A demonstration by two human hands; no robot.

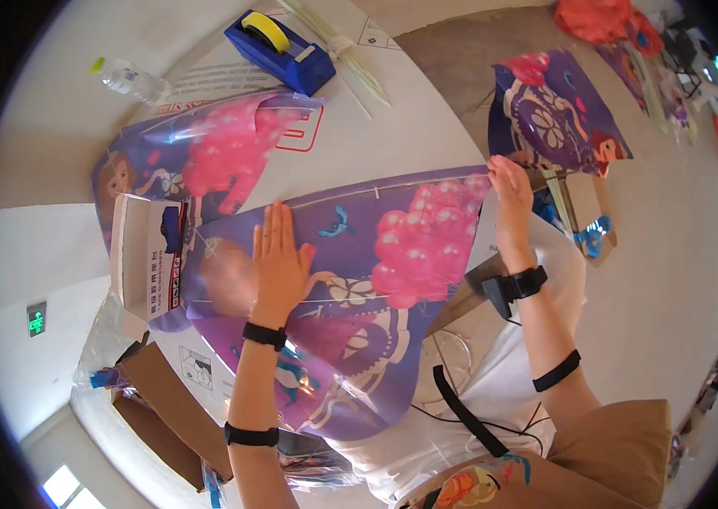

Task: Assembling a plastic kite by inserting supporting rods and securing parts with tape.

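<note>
A glossy purple printed plastic sheet (346, 246) with pink balloons and a cartoon figure lies in front of me, its lower part drooping over the near edge of the white board (410, 127). Along its far edge runs a thin pale rod (376, 192). My left hand (281, 270) rests flat on the sheet's left part, palm down, fingers stretched out. At the sheet's far right corner, my right hand (512, 199) has its fingertips closed on the tip. Whether the rod's end is also between those fingers is hidden.
A blue tape dispenser (301, 69) with yellow tape stands at the back, beside a bundle of thin pale rods (350, 64). Another printed sheet (223, 153) and an open box (134, 280) lie left. A clear bottle (134, 83) is behind; a further sheet (550, 119) lies right.
</note>
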